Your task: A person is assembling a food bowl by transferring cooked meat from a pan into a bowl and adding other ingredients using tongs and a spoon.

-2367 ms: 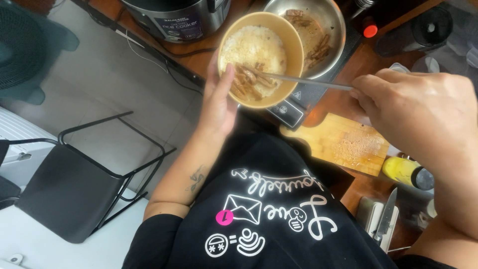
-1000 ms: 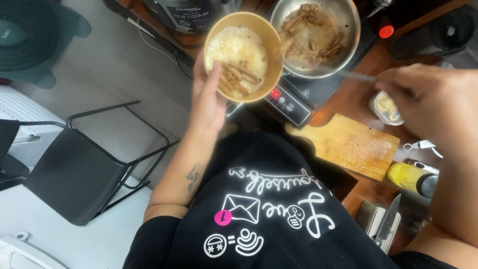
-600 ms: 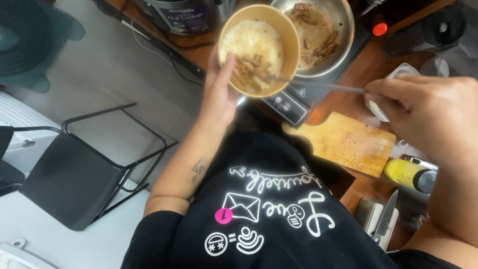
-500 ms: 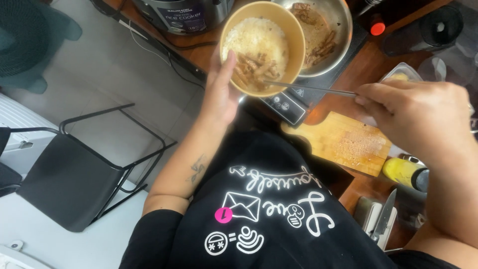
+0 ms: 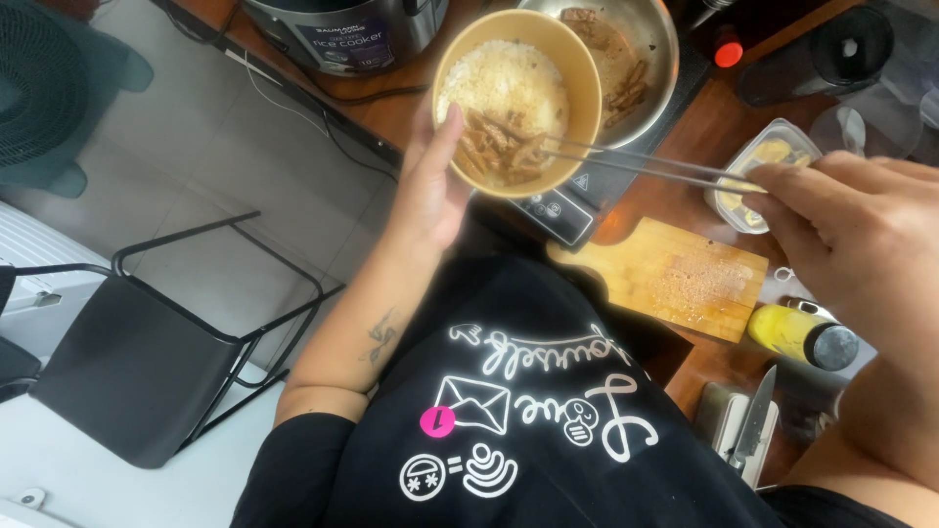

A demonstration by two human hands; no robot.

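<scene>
Wooden counter (image 5: 704, 156) runs along the far right, above a pale tiled floor with a black chair (image 5: 127, 381) at the near left. The left hand (image 5: 430, 186) cups a tan bowl (image 5: 577, 88) from beneath, thumb hooked over the rim, holding it in the air beside a steel pan (image 5: 650, 49) on a black induction hob (image 5: 558, 205). The right hand (image 5: 841, 235) is closed in a pinch on metal chopsticks (image 5: 646, 161) whose tips sit in the brown meat strips (image 5: 499, 152) lying on rice (image 5: 509, 83).

The bowl, filled with food, is likely moderately heavy and stiff, best held under the base as now; its material is unclear. The strips look soft and greasy, liable to slip off smooth metal, so take them mid-length.

A wooden cutting board (image 5: 675, 279), yellow bottle (image 5: 797, 332), knife (image 5: 753, 425) and small plastic tub (image 5: 763, 166) lie to the right. The cooker (image 5: 342, 34) at the far edge is cut off, the pan's contents are partly hidden, and the bowl's underside is concealed by the palm.
</scene>
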